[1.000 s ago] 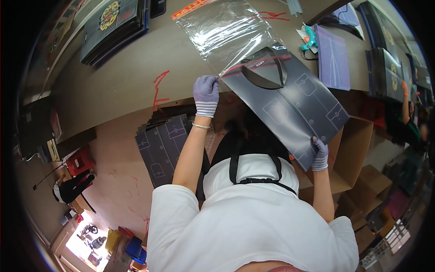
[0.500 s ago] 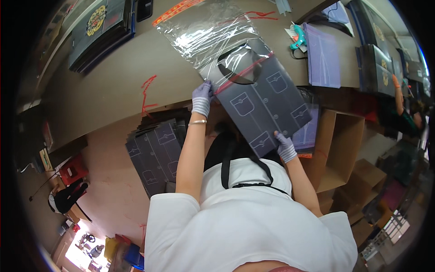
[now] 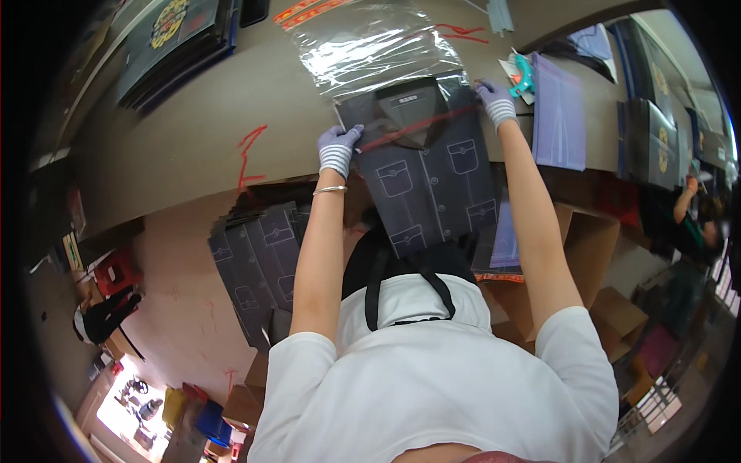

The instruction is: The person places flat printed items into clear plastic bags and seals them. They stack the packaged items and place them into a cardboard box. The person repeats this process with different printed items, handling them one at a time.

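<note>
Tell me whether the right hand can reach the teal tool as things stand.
Probably yes: the teal tool lies near the right hand, with no obstacle showing between them. That hand is at the edge of the clear bag; if pinching it, it would have to let go first.

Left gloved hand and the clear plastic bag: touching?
Touching: the head view shows the left gloved hand pinching the left edge of the clear plastic bag, thumb over it.
</note>
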